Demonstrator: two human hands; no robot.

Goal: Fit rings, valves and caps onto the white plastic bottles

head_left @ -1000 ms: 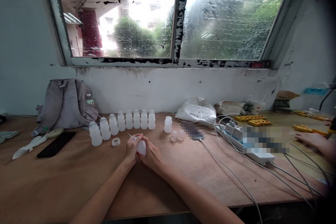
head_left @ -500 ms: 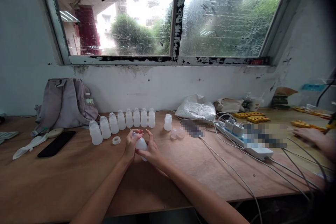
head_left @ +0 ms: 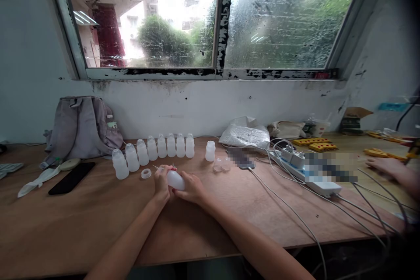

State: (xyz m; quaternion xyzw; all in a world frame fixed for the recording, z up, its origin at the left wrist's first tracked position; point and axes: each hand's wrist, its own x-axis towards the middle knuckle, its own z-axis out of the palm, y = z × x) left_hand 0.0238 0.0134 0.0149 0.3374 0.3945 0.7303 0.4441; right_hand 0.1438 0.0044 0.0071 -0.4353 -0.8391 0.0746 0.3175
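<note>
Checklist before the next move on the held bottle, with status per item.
1. Grip shared by both hands: ok, left hand and right hand are both on the held bottle.
2. Top of held bottle seated: cannot tell, the left hand covers that end.
3. Loose white ring off to the side: ok, left of the left hand.
4. Bottle row standing: ok, all eight.
5. Lone bottle capped: not ok, no dome on it, unlike the row.
6. Co-worker's hand away: ok, far right.
</note>
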